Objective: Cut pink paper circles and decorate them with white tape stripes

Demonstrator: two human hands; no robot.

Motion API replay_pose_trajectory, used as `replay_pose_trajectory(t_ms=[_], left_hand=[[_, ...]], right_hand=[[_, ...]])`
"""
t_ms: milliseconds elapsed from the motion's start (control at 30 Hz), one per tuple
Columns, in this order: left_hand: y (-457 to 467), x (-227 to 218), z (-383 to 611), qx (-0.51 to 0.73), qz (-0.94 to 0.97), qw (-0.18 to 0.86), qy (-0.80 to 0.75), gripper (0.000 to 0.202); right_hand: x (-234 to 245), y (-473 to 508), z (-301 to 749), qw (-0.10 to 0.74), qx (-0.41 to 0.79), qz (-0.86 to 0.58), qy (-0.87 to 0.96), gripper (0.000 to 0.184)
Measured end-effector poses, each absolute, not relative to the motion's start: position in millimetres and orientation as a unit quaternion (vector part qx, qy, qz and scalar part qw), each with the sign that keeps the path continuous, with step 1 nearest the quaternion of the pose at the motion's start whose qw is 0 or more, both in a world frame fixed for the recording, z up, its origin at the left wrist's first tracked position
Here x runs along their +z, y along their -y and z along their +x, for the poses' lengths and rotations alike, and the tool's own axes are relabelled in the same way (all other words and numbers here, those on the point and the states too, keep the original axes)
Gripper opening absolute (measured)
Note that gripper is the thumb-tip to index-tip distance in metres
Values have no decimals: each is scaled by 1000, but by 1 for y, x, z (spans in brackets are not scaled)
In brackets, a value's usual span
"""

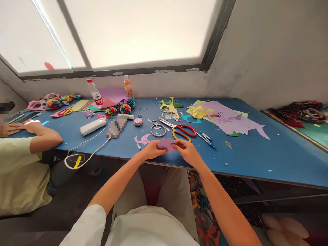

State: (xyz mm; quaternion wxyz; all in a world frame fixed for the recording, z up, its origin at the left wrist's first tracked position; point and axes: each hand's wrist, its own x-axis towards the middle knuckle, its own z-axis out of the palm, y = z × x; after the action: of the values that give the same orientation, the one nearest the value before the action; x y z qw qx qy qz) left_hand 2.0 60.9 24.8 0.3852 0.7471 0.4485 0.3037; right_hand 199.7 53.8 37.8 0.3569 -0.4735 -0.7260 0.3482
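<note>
Between my two hands is a purple paper disc (165,144), held just over the front edge of the blue table. My left hand (152,149) grips its left side, the thumb on the near face. On the other side, my right hand (185,149) pinches the right rim between thumb and fingers. Just beyond lie scissors (183,129) with one red and one yellow handle, and a grey ring (158,130). Thin purple paper scraps (143,139) are left of the disc. A compass (207,139) rests to the right. A small stack of round paper pieces (138,122) sits farther back.
Purple and yellow paper sheets (225,116) spread over the right back. A white power bank (92,127) with a looping cable (87,165) lies left. Two bottles, one red-capped (95,94) and one orange (128,88), stand at the back. A co-worker's arm (46,136) rests at far left.
</note>
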Motion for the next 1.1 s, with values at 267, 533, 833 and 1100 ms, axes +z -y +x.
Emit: replay_pose_trajectory(t_ms=[267, 533, 833, 1100], left_hand=[[-65, 47, -19, 378, 698, 411, -448, 20], [-125, 78, -58, 565, 556, 409, -451, 35], [-151, 55, -47, 602, 471, 488, -422, 35], [-144, 53, -49, 551, 466, 561, -405, 28]], right_hand=[[61, -54, 204, 315, 282, -505, 752, 44], [66, -146, 247, 162, 131, -628, 750, 47], [48, -155, 249, 86, 82, -624, 772, 45], [43, -157, 242, 135, 76, -640, 753, 41]])
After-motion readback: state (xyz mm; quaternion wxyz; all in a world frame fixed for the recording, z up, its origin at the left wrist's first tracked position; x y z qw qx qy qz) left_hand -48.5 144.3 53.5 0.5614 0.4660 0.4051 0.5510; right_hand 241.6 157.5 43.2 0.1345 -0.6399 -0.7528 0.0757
